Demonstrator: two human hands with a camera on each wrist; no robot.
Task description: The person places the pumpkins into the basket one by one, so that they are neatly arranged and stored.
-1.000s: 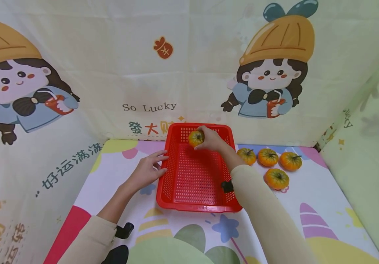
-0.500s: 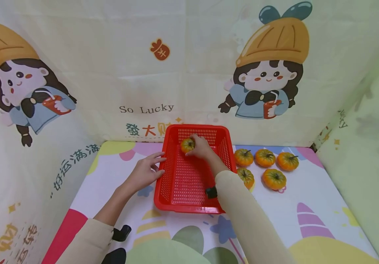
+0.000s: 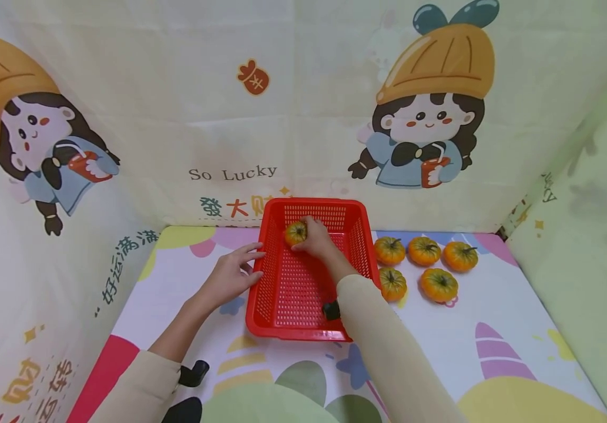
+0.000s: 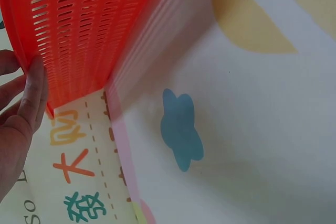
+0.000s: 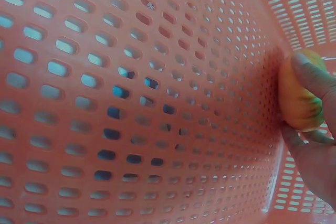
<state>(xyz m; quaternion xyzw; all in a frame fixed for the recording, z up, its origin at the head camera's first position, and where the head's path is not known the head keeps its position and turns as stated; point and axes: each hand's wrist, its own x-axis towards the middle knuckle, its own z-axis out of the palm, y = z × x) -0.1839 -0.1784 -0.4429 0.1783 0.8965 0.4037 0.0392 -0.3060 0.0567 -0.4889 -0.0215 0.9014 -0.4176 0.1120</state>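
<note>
Inside the red basket (image 3: 303, 337), near its far left corner, my right hand (image 3: 316, 239) grips a small orange-green pumpkin (image 3: 295, 233). In the right wrist view the thumb and fingers of the right hand (image 5: 315, 145) lie round the pumpkin (image 5: 298, 98), low by the perforated floor. My left hand (image 3: 230, 275) rests against the basket's left rim with its fingers nearly straight. The left wrist view has the left hand's (image 4: 23, 114) fingers touching the outside of the basket wall (image 4: 79, 30).
Right of the basket several pumpkins stand on the patterned table cloth (image 3: 493, 305): one (image 3: 392, 284) beside the basket's wall, another (image 3: 439, 285) farther right, the others in a row behind. A printed curtain (image 3: 324, 117) hangs along the table's back edge.
My right hand has moved left and lower into the basket with its pumpkin. A pumpkin that the right sleeve covered now shows beside the basket. The left hand has stayed at the rim.
</note>
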